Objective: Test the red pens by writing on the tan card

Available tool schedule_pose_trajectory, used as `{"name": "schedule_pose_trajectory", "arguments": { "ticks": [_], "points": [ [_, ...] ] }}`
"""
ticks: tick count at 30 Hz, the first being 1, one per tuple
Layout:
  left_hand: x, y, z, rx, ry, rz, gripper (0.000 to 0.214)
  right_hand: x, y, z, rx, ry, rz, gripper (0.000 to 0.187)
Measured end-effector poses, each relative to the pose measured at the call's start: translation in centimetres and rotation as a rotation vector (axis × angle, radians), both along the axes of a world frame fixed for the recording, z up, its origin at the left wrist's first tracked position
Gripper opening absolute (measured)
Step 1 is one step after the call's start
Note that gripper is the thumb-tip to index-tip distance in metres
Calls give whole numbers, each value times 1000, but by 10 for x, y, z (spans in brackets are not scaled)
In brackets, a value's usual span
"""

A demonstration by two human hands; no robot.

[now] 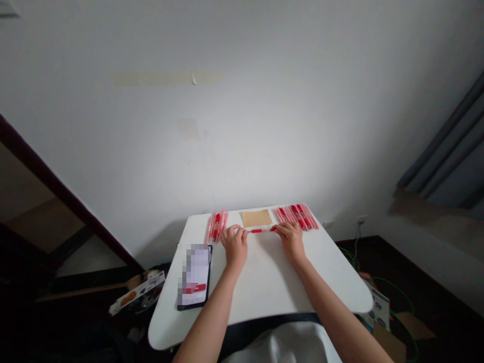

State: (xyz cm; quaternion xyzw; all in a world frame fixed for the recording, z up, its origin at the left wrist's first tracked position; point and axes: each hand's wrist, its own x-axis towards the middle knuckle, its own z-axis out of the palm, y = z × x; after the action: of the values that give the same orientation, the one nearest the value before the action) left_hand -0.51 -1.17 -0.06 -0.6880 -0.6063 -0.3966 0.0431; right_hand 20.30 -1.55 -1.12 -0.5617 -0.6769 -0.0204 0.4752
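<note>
A red and white pen [257, 231] lies crosswise between my two hands, near the far part of the white table [264, 282]. My left hand [235, 245] pinches its left end, and my right hand [291, 239] grips its right end. Just beyond the pen is a tan rectangular sheet [256, 218]. To the left of my left hand several pink and red pens [217, 227] lie side by side. A larger row of similar pens [297, 217] sits beyond my right hand, partly covered by its fingers.
A phone [196, 277] with a lit, blurred screen rests on the table's left side. The wall [257, 126] rises right behind the table. Boxes [139, 292] stand on the floor at left; cardboard [414, 325] and green cables [401, 292] lie at right.
</note>
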Motion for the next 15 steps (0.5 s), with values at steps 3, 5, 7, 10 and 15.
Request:
{"name": "schedule_pose_trajectory", "arguments": {
  "ticks": [3, 5, 7, 10, 15],
  "points": [
    [-1, 1, -1, -2, 2, 13, 20, 0, 0, 0, 3, -1, -11, 26],
    [-1, 1, -1, 0, 3, 20, 21, 0, 0, 0, 7, 3, -7, 27],
    [-1, 1, -1, -3, 1, 27, 21, 0, 0, 0, 7, 11, -3, 28],
    [-1, 0, -1, -10, -5, 39, 21, 0, 0, 0, 2, 18, 0, 28],
    [-1, 0, 1, -21, -9, 62, 19, 0, 0, -1, 0, 26, -6, 30]
  ]
}}
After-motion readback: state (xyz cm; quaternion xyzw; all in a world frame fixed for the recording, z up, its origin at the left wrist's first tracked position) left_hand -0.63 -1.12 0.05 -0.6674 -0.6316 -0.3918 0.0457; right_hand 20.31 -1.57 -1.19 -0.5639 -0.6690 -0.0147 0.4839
